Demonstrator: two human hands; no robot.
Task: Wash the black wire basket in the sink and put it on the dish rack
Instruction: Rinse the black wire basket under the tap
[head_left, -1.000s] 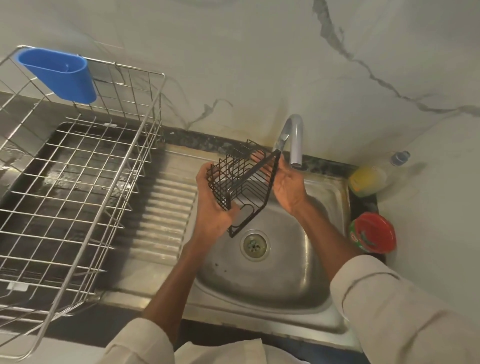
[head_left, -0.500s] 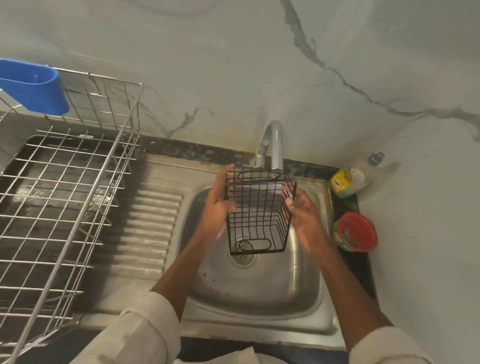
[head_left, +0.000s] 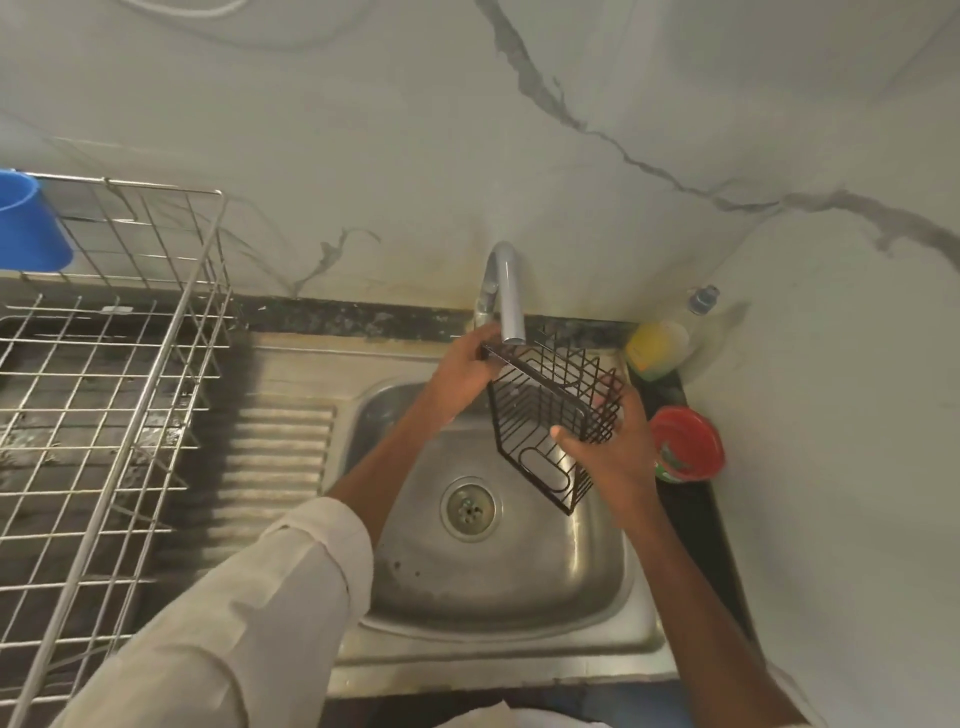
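Note:
The black wire basket hangs tilted over the steel sink, just under the spout of the grey tap. My left hand grips its upper left corner near the spout. My right hand holds its right side, thumb across the front wires. I cannot make out any water stream. The metal dish rack stands at the left on the dark counter, apart from the basket.
A blue plastic cup hangs on the rack's back left corner. A ribbed drainboard lies between rack and sink. A yellow soap bottle and a red-lidded tub sit right of the sink, against the marble wall.
The basket has turned from upright to tilted toward the right and shifted right under the spout. My left hand went up to its top corner; my right hand slid lower along its side.

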